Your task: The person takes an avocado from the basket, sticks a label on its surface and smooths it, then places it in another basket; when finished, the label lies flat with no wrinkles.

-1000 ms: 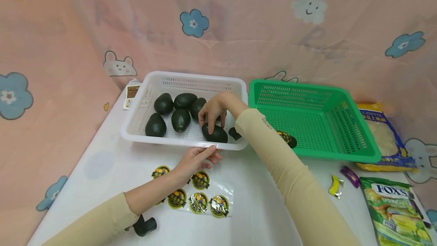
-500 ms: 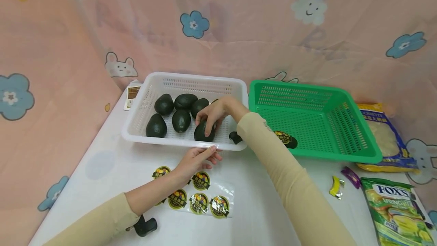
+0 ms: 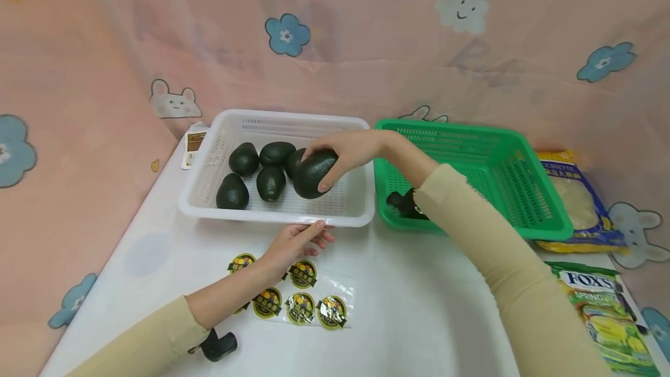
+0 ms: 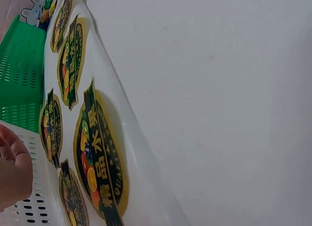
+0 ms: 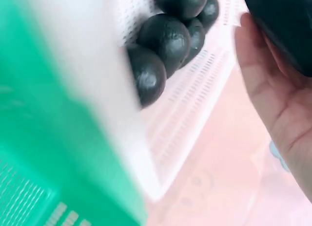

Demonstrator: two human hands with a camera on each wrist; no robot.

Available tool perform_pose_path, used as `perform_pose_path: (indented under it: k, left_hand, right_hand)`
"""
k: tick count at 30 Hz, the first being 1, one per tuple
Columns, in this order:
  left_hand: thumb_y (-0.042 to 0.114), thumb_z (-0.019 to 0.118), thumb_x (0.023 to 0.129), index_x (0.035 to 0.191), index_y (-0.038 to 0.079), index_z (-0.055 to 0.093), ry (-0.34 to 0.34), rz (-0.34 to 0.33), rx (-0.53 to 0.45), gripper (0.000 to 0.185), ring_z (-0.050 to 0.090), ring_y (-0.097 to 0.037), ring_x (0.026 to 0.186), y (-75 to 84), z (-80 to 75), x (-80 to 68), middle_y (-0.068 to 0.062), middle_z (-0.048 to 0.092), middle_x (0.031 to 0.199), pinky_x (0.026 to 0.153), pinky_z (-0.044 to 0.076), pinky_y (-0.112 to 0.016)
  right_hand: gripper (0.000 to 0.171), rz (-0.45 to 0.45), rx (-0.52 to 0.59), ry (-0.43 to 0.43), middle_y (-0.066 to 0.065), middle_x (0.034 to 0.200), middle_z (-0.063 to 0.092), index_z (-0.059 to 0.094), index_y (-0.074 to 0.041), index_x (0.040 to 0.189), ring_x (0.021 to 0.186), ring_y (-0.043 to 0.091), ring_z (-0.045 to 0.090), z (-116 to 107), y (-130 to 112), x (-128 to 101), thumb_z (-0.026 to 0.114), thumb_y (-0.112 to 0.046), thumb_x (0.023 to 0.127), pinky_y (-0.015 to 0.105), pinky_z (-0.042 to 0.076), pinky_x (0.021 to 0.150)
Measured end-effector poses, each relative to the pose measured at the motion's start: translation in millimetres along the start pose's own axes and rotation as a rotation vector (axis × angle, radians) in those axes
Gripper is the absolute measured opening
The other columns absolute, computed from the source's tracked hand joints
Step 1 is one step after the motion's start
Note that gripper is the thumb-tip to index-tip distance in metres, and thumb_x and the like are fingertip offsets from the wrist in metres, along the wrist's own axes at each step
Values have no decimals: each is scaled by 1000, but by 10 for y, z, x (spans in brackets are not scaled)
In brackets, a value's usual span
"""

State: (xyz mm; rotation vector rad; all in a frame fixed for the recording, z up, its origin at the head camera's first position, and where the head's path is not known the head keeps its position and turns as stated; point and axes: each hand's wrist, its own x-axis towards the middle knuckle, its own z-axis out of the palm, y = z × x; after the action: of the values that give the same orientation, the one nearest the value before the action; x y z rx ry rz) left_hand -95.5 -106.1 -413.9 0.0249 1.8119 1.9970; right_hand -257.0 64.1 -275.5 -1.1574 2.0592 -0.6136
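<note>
avocado being lifted over white basket's right end | right hand gripping it from above, fingers wrapping its middle | left hand resting relaxed against basket's near rim | likely firm, smooth, moderately heavy; bruisable, so grasping widest part

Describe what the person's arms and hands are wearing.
Both arms are in long beige sleeves. The left hand and right hand are bare, with no gloves or rings visible. A small black device sits at the left sleeve, another at the right wrist.
</note>
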Motion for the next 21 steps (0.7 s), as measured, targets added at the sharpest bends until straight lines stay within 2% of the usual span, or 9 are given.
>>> perform_pose_path:
  k: [3, 6, 8, 12, 16, 21]
  left_hand:
    - [38, 54, 100, 125, -10, 58, 3, 3, -2, 54, 60, -13, 89, 0, 5, -2, 1, 70, 95, 78, 52, -28]
    - [36, 54, 101, 126, -9, 58, 7, 13, -3, 52, 60, -14, 88, -5, 12, -4, 1, 70, 95, 77, 52, -28]
    - [36, 54, 101, 127, -9, 58, 10, 21, 0, 51, 60, -14, 88, -8, 7, -5, 0, 70, 95, 77, 52, -28]
    - [37, 54, 101, 125, -9, 59, 18, 28, 9, 52, 61, -15, 87, -23, 7, -5, -1, 71, 96, 78, 53, -29]
    - [38, 54, 100, 124, -9, 59, 21, 34, 11, 53, 61, -15, 87, -37, 14, -5, -2, 71, 96, 79, 53, -30]
    - [36, 53, 101, 125, -10, 59, 26, 44, 5, 52, 61, -14, 86, -34, 37, 4, 0, 71, 94, 78, 53, -29]
  right_hand:
    - [58, -35, 20, 110, -5, 121, 57, 56, -22, 128, 109, 15, 52, 97, 20, -377, 82, -39, 78, 37, 47, 89]
    - [58, -39, 29, 197, -6, 118, 59, 56, -23, 127, 107, 15, 52, 293, 74, -735, 83, -37, 78, 37, 47, 88]
    - [58, -23, 43, 230, -8, 117, 59, 55, -25, 127, 107, 15, 53, 459, 102, -944, 83, -38, 77, 37, 47, 88]
    - [59, -17, 108, 238, -10, 117, 60, 53, -24, 126, 109, 14, 54, 841, 150, -1282, 84, -38, 77, 37, 48, 89]
    - [59, 2, 149, 247, -10, 115, 62, 52, -23, 124, 108, 11, 57, 1245, 265, -1456, 85, -36, 76, 34, 48, 90]
    - [62, 77, 181, 348, -12, 116, 61, 52, -25, 123, 110, 9, 57, 1710, 503, -1426, 86, -39, 73, 35, 45, 95]
